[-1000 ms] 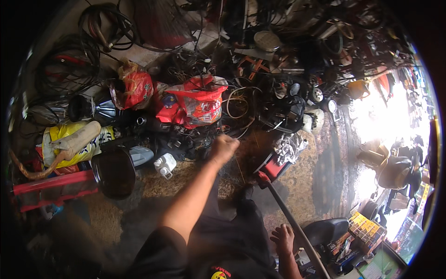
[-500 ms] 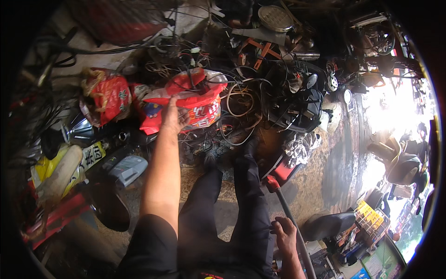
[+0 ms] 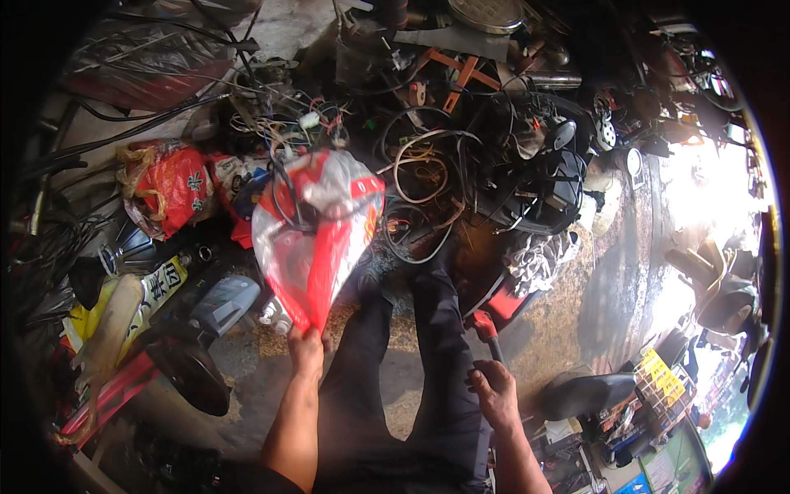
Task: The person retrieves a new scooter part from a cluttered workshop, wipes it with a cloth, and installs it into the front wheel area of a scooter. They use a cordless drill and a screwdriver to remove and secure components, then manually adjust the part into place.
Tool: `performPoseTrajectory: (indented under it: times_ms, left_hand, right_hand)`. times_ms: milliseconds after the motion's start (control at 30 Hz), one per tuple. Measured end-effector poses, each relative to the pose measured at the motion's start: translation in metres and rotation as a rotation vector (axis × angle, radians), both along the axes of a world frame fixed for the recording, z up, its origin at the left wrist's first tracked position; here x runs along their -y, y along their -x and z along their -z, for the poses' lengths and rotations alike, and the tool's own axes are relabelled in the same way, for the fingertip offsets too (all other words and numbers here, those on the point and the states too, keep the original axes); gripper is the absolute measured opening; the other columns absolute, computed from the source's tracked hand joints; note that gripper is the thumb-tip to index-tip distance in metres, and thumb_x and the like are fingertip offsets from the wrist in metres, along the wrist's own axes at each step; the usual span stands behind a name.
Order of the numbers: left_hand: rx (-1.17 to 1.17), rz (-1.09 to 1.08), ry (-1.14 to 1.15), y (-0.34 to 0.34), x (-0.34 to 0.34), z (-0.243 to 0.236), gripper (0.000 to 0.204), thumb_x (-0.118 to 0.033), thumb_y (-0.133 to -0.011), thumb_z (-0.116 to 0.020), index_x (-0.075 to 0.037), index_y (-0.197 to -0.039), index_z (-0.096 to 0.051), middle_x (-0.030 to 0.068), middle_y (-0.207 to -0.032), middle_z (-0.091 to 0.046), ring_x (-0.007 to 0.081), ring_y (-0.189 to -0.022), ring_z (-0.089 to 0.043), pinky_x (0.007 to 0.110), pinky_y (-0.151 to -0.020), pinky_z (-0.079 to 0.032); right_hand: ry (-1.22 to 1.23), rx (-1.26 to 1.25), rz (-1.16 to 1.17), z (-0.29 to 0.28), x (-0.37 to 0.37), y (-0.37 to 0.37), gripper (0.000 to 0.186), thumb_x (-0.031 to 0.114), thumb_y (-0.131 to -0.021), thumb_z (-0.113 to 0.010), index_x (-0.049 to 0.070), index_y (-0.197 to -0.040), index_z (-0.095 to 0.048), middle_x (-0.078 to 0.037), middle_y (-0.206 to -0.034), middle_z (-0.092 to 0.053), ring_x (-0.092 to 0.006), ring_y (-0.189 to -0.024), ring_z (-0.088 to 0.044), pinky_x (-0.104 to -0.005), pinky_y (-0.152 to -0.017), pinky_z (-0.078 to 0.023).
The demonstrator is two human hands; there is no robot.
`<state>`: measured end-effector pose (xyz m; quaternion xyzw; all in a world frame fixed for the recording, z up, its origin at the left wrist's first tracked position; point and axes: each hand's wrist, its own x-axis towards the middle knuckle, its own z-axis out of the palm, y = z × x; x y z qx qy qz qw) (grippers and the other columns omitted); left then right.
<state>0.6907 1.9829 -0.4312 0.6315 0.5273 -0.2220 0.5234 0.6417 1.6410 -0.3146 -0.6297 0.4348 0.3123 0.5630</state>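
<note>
Red-and-white plastic bag [image 3: 327,255] stretches away at 12 o'clock from my left hand [image 3: 308,354], its near end gathered to a point between my closed thumb and fingers. The film is thin, glossy and partly see-through, pulled into long taut creases along a red band and bulging rounder at the far end. A dark cord [image 3: 281,185] runs over its far left side.

My right hand [image 3: 496,391], well apart at about 4 o'clock from the left, has its fingers loosely curled; I cannot tell whether it touches the rod [image 3: 496,349], whose red end shows at 12 o'clock from it. Toward 1 o'clock from that hand lies crumpled, black-and-white cloth [image 3: 539,262], soft and folded.

From my left hand, a grey, hard-shelled device [image 3: 226,303] sits at 10 o'clock, a wrinkled red bag [image 3: 174,191] farther out near 11, and smooth, looped cables [image 3: 398,170] at 1 o'clock, just beyond the stretched bag's right side.
</note>
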Motion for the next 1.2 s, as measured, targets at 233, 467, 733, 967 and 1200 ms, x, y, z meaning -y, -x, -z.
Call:
performPoseTrajectory:
  times_ms: [233,467,733,967,1200]
  left_hand:
    - [-0.185,-0.186,0.006,0.030,-0.062,-0.009,0.025,-0.002,-0.089,-0.040,-0.009,-0.106,-0.057,0.0041,-0.067,-0.055,0.0139,-0.047,-0.050,0.029,-0.042,-0.042]
    - [-0.182,-0.134,0.001,0.035,-0.062,-0.011,0.023,-0.003,-0.089,-0.040,-0.009,-0.103,-0.058,0.0033,-0.067,-0.056,0.0154,-0.048,-0.053,0.030,-0.042,-0.045]
    - [-0.138,-0.138,0.046,0.022,-0.064,-0.021,0.020,-0.006,-0.090,-0.043,-0.010,-0.101,-0.059,0.0020,-0.066,-0.057,0.0149,-0.048,-0.053,0.030,-0.042,-0.044]
    - [-0.102,-0.183,0.014,-0.004,-0.053,-0.026,0.014,-0.008,-0.090,-0.047,-0.011,-0.097,-0.059,0.0022,-0.065,-0.057,0.0157,-0.048,-0.054,0.030,-0.042,-0.044]
    - [0.037,-0.291,0.016,-0.075,-0.053,-0.036,0.009,-0.013,-0.090,-0.052,-0.010,-0.095,-0.059,0.0022,-0.063,-0.056,0.0167,-0.045,-0.051,0.030,-0.040,-0.042]
  right_hand:
    - [-0.022,-0.066,-0.061,-0.002,-0.001,-0.005,0.025,0.013,-0.095,-0.065,-0.004,-0.114,-0.061,-0.010,-0.097,-0.067,-0.0156,-0.084,-0.067,-0.0288,-0.073,-0.054]
    - [-0.002,0.023,-0.128,-0.005,-0.012,-0.005,0.032,0.019,-0.095,-0.063,-0.007,-0.113,-0.061,-0.013,-0.093,-0.068,-0.0182,-0.079,-0.068,-0.0307,-0.071,-0.055]
    - [-0.036,0.035,-0.140,-0.008,-0.022,-0.012,0.032,0.020,-0.095,-0.064,-0.007,-0.112,-0.061,-0.012,-0.090,-0.068,-0.0170,-0.076,-0.067,-0.0304,-0.071,-0.054]
    - [-0.046,0.049,-0.140,-0.016,0.003,-0.025,0.027,0.017,-0.095,-0.064,-0.005,-0.111,-0.062,-0.009,-0.091,-0.067,-0.0144,-0.079,-0.065,-0.0286,-0.072,-0.053]
    - [0.002,0.066,-0.134,-0.010,0.055,-0.039,0.029,0.017,-0.094,-0.066,-0.006,-0.110,-0.063,-0.012,-0.090,-0.068,-0.0177,-0.076,-0.068,-0.0307,-0.069,-0.055]
